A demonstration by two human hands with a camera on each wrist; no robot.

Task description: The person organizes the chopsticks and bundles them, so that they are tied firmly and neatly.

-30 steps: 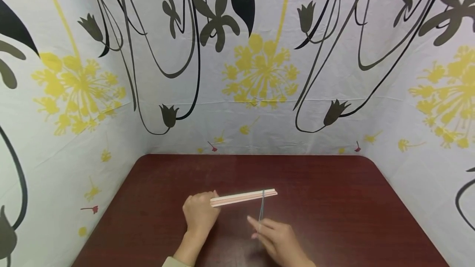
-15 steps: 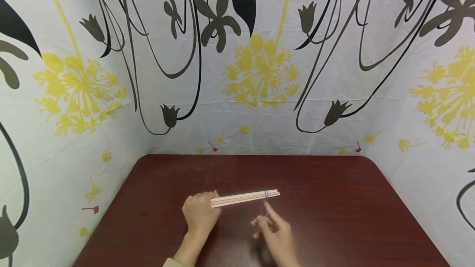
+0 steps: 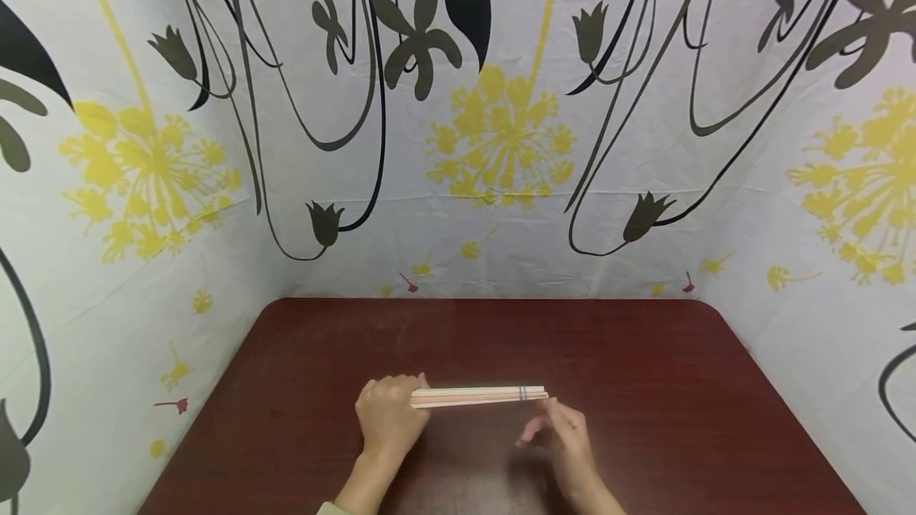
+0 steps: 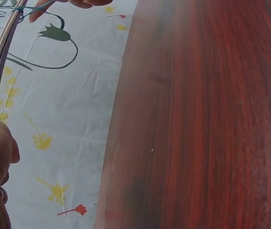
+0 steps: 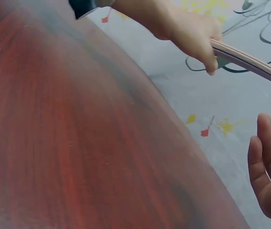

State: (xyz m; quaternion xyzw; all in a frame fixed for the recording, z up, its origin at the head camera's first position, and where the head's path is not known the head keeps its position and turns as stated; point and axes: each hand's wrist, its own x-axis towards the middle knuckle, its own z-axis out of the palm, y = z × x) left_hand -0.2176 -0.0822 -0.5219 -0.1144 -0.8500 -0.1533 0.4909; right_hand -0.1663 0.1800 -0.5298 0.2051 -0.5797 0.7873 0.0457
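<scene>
Between left hand (image 3: 391, 417) and right hand (image 3: 567, 443), sticks (image 3: 468, 396) bar passage; tabletop (image 3: 487, 340) behind offers room

Pale sticks (image 3: 468, 397), bluish band (image 3: 522, 393); red-brown table (image 3: 644, 372) (dark-grained).

Sticks (image 3: 468, 397) above the table (image 3: 608, 340), band (image 3: 523, 393) near right end — cloth (image 3: 401, 173) behind.

Dk red-brn tbl (image 3: 644, 388), glossy wood-grain
</scene>
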